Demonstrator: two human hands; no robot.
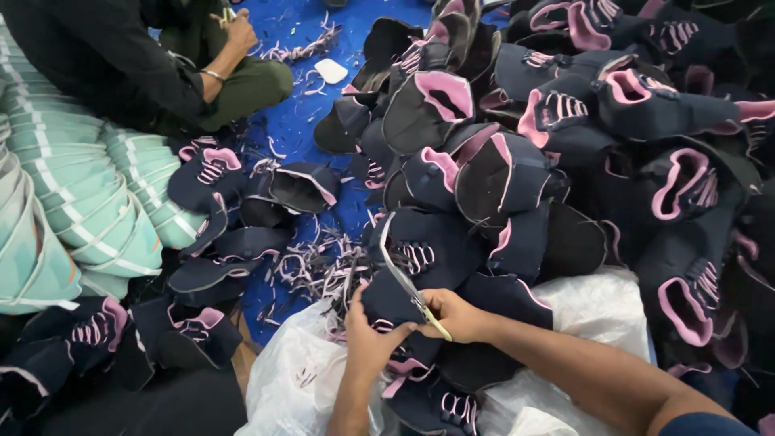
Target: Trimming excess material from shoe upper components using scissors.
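Head | left hand (367, 335) grips shoe upper (404, 311) | right hand (456, 315) grips scissors (408, 282)

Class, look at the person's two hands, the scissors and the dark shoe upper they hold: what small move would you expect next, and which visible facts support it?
Probably the right hand closes the scissors, snipping excess from the dark shoe upper that the left hand steadies. The blades stand open and point away over the upper, and pink trimmings already litter the blue sheet just ahead.
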